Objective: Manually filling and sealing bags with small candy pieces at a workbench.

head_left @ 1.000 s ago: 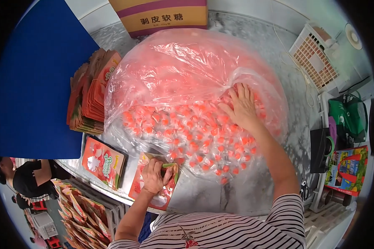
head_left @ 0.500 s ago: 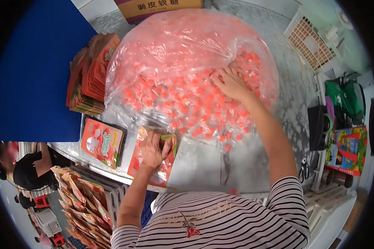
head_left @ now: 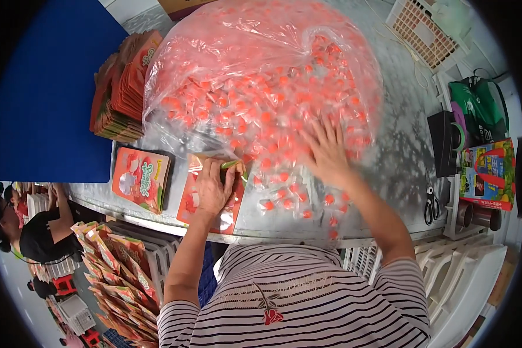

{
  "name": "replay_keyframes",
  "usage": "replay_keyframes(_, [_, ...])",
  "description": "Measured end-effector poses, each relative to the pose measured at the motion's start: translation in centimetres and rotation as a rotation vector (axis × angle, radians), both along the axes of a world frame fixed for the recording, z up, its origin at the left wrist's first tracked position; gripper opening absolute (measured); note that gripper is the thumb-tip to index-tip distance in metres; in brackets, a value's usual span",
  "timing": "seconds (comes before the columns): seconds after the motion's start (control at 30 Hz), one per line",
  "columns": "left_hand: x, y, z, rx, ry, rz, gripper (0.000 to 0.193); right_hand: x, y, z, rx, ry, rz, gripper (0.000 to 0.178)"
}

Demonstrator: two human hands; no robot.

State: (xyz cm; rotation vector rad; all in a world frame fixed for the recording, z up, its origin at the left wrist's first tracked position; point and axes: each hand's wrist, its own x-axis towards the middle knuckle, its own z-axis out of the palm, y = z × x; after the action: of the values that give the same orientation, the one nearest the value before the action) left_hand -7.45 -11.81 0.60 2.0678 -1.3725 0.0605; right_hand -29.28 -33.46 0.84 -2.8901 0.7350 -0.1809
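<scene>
A big clear bag [head_left: 261, 81] of orange-red candies [head_left: 255, 110] fills the middle of the counter [head_left: 400, 151]. The right hand [head_left: 326, 153] lies spread and flat among the candies near the bag's mouth, gripping nothing, apparently raking some toward the front edge. The left hand [head_left: 211, 188] presses down a red pouch [head_left: 206, 200] at that edge, fingers curled on its top, seemingly keeping it open. Another pouch [head_left: 140, 177] lies beside it; a stack [head_left: 124, 87] stands behind.
</scene>
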Motion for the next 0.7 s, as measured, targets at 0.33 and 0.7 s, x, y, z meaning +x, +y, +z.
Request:
replay_keyframes(0.33, [0.3,-0.4,-0.9,-0.049,0.019,-0.006,0.026,4.0,-6.0,3.5,0.159,0.157,-0.123,0.057])
replay_keyframes(0.7, [0.5,-0.1,-0.8,-0.078,0.127,-0.036,0.025,-13.2,7.9,1.2,0.200,-0.041,0.019,0.087])
